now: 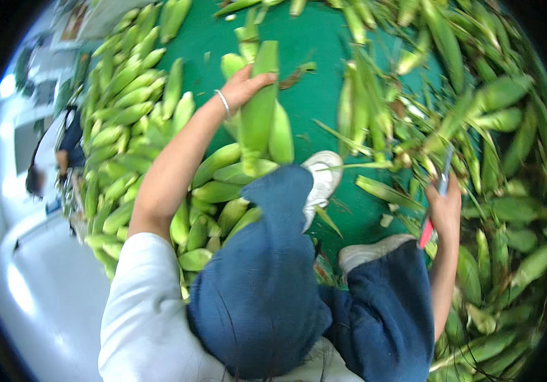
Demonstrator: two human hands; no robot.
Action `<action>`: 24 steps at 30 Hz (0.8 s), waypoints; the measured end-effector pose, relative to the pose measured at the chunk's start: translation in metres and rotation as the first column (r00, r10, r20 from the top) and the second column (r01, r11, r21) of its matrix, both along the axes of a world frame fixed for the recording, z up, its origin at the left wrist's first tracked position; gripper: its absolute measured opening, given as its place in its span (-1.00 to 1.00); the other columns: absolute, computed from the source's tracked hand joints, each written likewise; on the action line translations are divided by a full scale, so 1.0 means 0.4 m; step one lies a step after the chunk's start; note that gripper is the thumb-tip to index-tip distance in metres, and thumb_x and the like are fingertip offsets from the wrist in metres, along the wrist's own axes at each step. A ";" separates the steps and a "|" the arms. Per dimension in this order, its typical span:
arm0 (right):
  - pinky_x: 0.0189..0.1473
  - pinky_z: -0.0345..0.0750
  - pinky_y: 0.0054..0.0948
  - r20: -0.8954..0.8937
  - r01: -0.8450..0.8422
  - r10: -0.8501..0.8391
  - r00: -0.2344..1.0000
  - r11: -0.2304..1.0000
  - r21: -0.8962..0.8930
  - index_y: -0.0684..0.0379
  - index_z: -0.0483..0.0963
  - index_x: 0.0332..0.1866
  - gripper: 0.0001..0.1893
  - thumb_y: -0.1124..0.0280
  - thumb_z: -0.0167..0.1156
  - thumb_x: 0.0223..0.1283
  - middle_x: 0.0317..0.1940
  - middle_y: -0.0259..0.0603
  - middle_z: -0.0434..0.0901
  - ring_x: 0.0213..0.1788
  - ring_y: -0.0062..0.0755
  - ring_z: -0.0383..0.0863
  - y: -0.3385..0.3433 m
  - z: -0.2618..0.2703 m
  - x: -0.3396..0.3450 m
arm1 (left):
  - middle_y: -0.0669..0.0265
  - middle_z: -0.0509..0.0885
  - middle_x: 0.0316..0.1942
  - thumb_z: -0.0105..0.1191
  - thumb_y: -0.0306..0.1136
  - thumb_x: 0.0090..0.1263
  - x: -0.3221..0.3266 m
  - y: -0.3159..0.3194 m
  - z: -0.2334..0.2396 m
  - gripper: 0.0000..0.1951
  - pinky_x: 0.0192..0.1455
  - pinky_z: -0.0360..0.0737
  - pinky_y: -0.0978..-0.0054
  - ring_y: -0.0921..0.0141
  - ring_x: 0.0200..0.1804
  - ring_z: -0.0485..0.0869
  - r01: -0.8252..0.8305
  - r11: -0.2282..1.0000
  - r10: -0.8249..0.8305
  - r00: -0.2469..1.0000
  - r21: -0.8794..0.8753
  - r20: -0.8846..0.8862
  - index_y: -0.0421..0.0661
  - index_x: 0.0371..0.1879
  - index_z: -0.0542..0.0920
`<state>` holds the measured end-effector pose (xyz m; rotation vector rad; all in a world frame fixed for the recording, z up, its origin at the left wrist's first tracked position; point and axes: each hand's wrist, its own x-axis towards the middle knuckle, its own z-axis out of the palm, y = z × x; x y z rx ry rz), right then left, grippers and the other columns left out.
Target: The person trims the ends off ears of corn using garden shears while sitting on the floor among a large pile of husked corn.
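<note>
My left hand (245, 88), with a bracelet at the wrist, grips a green ear of corn in its husk (259, 119) above the green floor (311, 43). More husked ears lie just beyond and below it. Off to the right, my right hand (445, 203) is closed around a knife (443, 176) with a red handle end and a metal blade pointing up and away. Its blade lies close to a corn stalk piece with leaves (438, 138); whether they touch, I cannot tell.
A large pile of corn ears in husks (130, 95) spreads along the left. Loose stalks, leaves and ears (498, 210) heap on the right. My shoes (323, 179) stand on the green floor between them. At the far left, another person (54, 148) bends over.
</note>
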<state>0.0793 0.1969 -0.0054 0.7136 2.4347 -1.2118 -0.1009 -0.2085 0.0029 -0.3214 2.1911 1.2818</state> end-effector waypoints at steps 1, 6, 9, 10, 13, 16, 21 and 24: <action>-0.33 0.43 -0.33 0.003 -0.048 0.048 0.999 0.999 0.023 0.29 0.37 -0.25 -0.71 0.35 0.13 -0.08 -0.48 -0.11 0.47 -0.45 -0.28 0.46 0.001 -0.032 0.035 | 0.11 0.62 -0.18 0.20 -0.03 0.10 0.006 -0.122 0.003 -0.38 -0.15 0.60 0.42 0.36 -0.22 0.64 0.032 0.989 -0.040 0.998 -0.147 -0.048 -0.28 0.01 0.42; -0.38 0.41 -0.38 0.024 -0.021 0.022 0.999 0.999 -0.043 0.26 0.38 -0.24 -0.71 0.37 0.16 -0.11 -0.49 -0.18 0.45 -0.48 -0.36 0.44 0.054 -0.069 0.144 | -0.09 0.42 0.17 0.24 0.01 -0.06 0.192 -0.536 0.178 -0.18 0.17 0.46 0.31 0.11 0.14 0.49 0.773 0.480 -0.173 0.547 -0.415 0.819 -0.28 0.17 0.36; -0.36 0.44 -0.41 0.060 0.092 -0.092 0.994 0.996 0.001 0.24 0.38 -0.18 -0.66 0.36 0.20 -0.11 -0.46 -0.24 0.49 -0.46 -0.40 0.45 0.116 -0.110 0.163 | -0.03 0.45 0.13 0.22 -0.17 -0.04 0.337 -0.538 0.259 -0.33 0.16 0.46 0.29 0.09 0.11 0.50 0.810 0.263 -0.202 0.577 -0.524 0.791 -0.22 0.12 0.42; -0.29 0.47 -0.34 0.081 0.113 -0.115 0.990 0.993 0.028 0.27 0.38 -0.15 -0.61 0.33 0.23 -0.12 -0.42 -0.16 0.51 -0.40 -0.32 0.49 0.089 -0.120 0.138 | -0.01 0.46 0.11 0.22 -0.23 -0.03 0.383 -0.513 0.280 -0.37 0.16 0.46 0.28 0.08 0.11 0.50 0.723 0.188 -0.224 0.690 -0.664 0.688 -0.20 0.10 0.44; 0.00 0.44 -0.18 0.130 0.036 -0.077 0.988 0.954 0.297 0.39 0.32 -0.08 -0.47 0.28 0.27 -0.15 -0.17 0.17 0.44 -0.13 0.02 0.49 0.048 -0.165 0.071 | 0.05 0.50 0.07 0.20 -0.41 -0.02 0.368 -0.337 0.202 -0.48 0.15 0.47 0.26 0.06 0.08 0.50 0.372 0.368 -0.548 0.827 -0.852 0.124 -0.15 0.04 0.50; 0.12 0.38 -0.12 0.130 0.138 -0.195 0.972 0.925 0.354 0.46 0.25 -0.04 -0.42 0.28 0.25 -0.14 0.01 0.28 0.28 0.00 0.19 0.41 0.107 -0.188 0.057 | 0.07 0.46 0.09 0.18 -0.40 -0.01 0.252 0.076 -0.020 -0.49 0.16 0.43 0.25 0.09 0.08 0.49 0.515 0.591 -0.764 0.604 -0.621 -0.227 -0.09 0.04 0.51; 0.28 0.22 -0.09 -0.012 0.160 -0.167 0.986 0.922 0.353 0.51 0.17 0.02 -0.33 0.31 0.29 -0.15 0.25 0.49 -0.01 0.20 0.41 0.19 0.082 -0.271 0.014 | 0.23 0.06 0.42 0.21 0.07 0.03 0.237 0.503 -0.225 -0.23 0.24 -0.09 -0.46 0.11 0.45 -0.02 0.785 0.037 -0.959 -0.145 -0.618 -0.242 0.38 0.30 0.23; 0.30 0.16 0.02 0.079 -0.064 0.035 0.996 0.912 0.405 0.49 0.14 0.10 -0.21 0.30 0.38 -0.21 0.27 0.52 -0.08 0.25 0.44 0.09 0.027 -0.271 -0.070 | 0.30 0.03 0.43 0.15 0.13 0.09 0.170 0.477 -0.351 -0.27 0.25 -0.15 -0.47 0.16 0.46 -0.03 0.771 0.101 -0.960 -0.091 -0.629 -0.265 0.43 0.31 0.21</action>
